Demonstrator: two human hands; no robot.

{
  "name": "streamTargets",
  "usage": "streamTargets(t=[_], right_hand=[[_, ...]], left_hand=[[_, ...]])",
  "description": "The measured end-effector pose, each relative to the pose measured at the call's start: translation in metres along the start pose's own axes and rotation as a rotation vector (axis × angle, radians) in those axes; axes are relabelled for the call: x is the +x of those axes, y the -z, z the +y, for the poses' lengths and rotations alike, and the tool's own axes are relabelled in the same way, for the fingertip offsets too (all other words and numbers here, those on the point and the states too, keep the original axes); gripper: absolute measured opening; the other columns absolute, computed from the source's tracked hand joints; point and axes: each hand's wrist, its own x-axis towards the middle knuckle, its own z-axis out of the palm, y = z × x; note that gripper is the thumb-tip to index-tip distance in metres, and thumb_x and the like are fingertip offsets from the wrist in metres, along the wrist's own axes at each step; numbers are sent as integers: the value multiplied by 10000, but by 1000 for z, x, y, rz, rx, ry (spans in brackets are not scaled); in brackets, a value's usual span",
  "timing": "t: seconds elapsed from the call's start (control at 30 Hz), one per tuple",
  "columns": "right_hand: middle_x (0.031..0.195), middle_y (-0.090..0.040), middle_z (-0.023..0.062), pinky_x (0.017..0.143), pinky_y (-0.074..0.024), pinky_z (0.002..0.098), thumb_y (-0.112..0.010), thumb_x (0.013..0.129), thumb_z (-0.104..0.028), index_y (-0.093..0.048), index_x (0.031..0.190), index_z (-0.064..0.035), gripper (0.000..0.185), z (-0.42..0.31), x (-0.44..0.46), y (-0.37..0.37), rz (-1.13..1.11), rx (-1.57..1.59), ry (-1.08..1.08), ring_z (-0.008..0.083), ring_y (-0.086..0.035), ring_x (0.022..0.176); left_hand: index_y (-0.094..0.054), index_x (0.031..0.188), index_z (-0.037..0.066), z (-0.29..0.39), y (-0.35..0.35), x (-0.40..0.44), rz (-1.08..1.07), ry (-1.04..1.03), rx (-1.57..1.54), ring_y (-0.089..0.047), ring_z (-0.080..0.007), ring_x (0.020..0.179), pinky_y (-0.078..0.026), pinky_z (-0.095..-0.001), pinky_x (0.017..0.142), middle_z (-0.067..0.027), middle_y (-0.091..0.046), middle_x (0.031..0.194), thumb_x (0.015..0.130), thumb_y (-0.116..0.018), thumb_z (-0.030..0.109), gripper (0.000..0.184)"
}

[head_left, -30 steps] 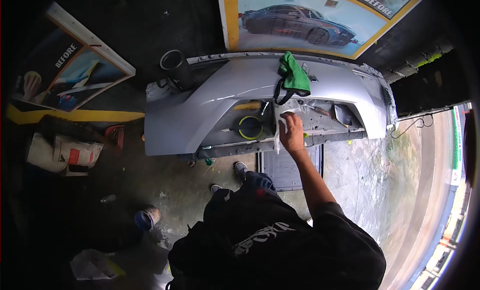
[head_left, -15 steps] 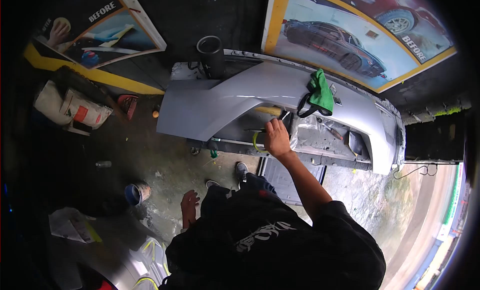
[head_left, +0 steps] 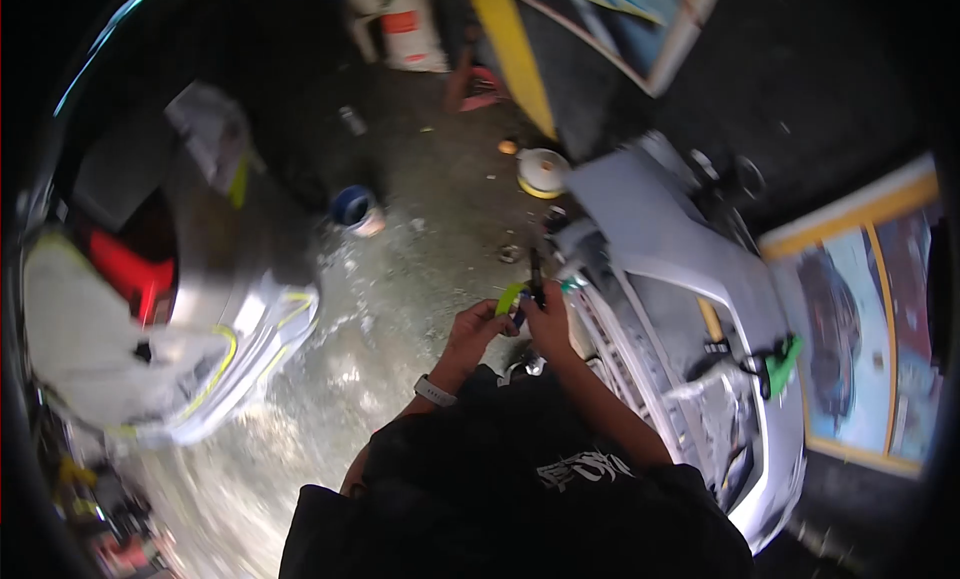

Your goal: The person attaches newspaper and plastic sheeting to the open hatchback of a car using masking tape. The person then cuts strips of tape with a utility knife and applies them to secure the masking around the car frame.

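In front of my body, my left hand (head_left: 476,337) is closed on a yellow-green tape roll (head_left: 509,299), holding it from the left side. Close beside it, my right hand (head_left: 545,317) is closed round a dark, slim tool (head_left: 536,269) that points away from me. Its fingers are next to the roll; blur hides whether they touch it. To the right lies the silver-grey car panel (head_left: 655,224), with a green cloth (head_left: 782,367) on its far edge and clear plastic (head_left: 705,389) within its opening.
On the left stands a car (head_left: 200,329) with yellow-green tape lines and a red light. A bucket (head_left: 355,210), a round white lid or can (head_left: 543,172) and a red dustpan (head_left: 480,87) are on the floor. Posters (head_left: 850,329) hang at the right.
The view has swung left, towards the car. My left hand has come up to meet my right. The tape roll has left the panel's opening and is now between my hands.
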Motion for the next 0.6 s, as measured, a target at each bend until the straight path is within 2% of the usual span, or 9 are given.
streamTargets(t=[0.03,0.13,0.17,0.2,0.23,0.27,0.4,0.57,0.6], right_hand=[[1050,-559,112,857,-478,352,-622,900,-91,-575,1162,-11,278,6,3,-19,-66,14,131,217,-573,967],[1006,-589,32,879,-461,317,-640,938,-118,-668,1255,-25,331,-25,-4,-88,-464,197,-12,157,-564,956],[977,-622,52,864,-474,322,-681,943,-147,-700,1222,-17,308,-39,-11,-124,-575,99,171,175,-601,932],[978,-661,31,818,-507,326,-725,943,-141,-714,1209,-78,273,-42,-16,-157,-689,-158,359,159,-626,886],[961,-660,57,807,-507,332,-733,934,-126,-722,1143,-68,217,-57,-35,-197,-764,-174,465,184,-636,876],[944,-658,83,796,-507,339,-740,924,-112,-730,1077,-58,162,-69,-54,-229,-806,-196,565,208,-646,865],[881,-599,82,759,-491,375,-754,915,-98,-653,922,-39,117,-74,-142,-346,-1012,-139,638,228,-623,819],[894,-585,86,773,-488,377,-741,935,-120,-613,921,-50,147,-59,-239,-472,-1208,-68,581,235,-610,825],[898,-586,108,768,-491,404,-728,939,-127,-601,922,-45,152,-58,-256,-492,-1229,-108,620,277,-615,832]], left_hand=[[-683,1136,-8,-4,23,-16,90,-28,67,-702,-133,850,-561,-292,841,-58,-738,904,981,-653,46,167],[-676,1140,17,-26,97,-76,317,-223,239,-723,-127,856,-587,-312,787,-65,-744,893,961,-699,63,186],[-669,1131,16,-13,112,-105,413,-241,377,-718,-128,849,-582,-313,786,-55,-735,876,954,-713,68,189],[-662,1113,13,-10,130,-132,482,-281,341,-705,-122,837,-576,-309,781,-47,-722,858,951,-708,54,173],[-663,1106,20,4,144,-162,578,-348,372,-687,-113,806,-565,-320,750,-56,-706,823,946,-708,57,170],[-659,1121,4,7,165,-191,629,-235,451,-681,-116,833,-555,-323,779,-64,-711,856,945,-700,31,183],[-662,1104,4,-23,237,-294,891,-192,418,-661,-122,833,-544,-327,795,-50,-713,901,990,-664,73,133],[-623,1191,12,-19,291,-424,1052,-332,230,-692,-146,906,-559,-339,859,-64,-707,1026,1016,-636,74,185],[-605,1218,18,-16,298,-447,1081,-392,178,-702,-158,936,-563,-345,883,-73,-702,1084,1020,-626,64,205]])
